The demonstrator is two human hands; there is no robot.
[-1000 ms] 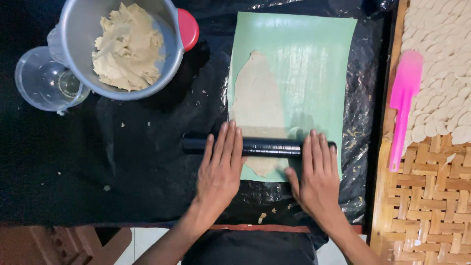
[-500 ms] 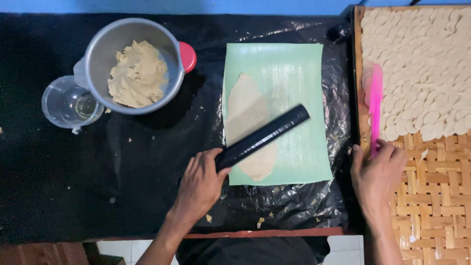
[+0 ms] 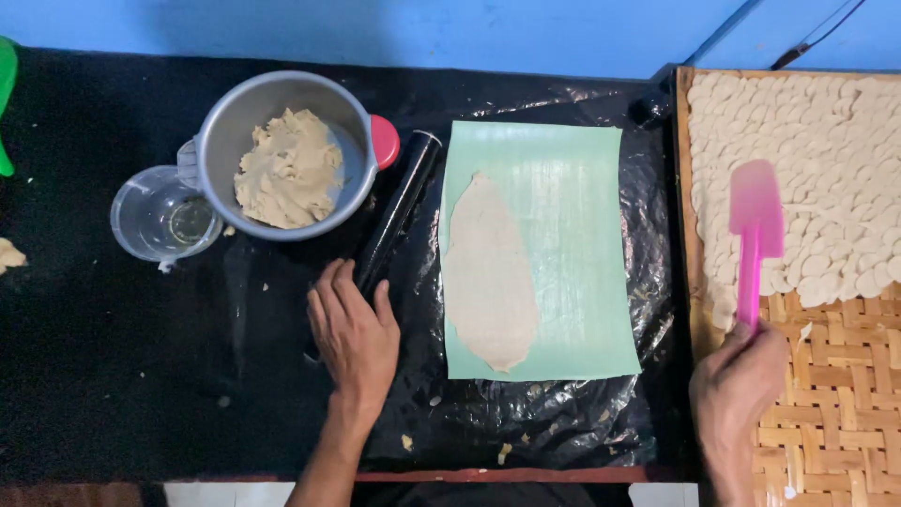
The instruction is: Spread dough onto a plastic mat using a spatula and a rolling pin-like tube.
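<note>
Left hand [image 3: 355, 333] rests open on the stiff black rolling pin [image 3: 396, 211]; right hand [image 3: 740, 380] grips a light pink spatula [image 3: 755, 235] by its handle beside thin, tear-prone dough [image 3: 488, 272].

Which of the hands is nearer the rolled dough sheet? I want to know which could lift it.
Left. The left hand rests on the black rolling pin just left of the dough sheet; the right hand holds the pink spatula over the woven tray, farther right.
</note>
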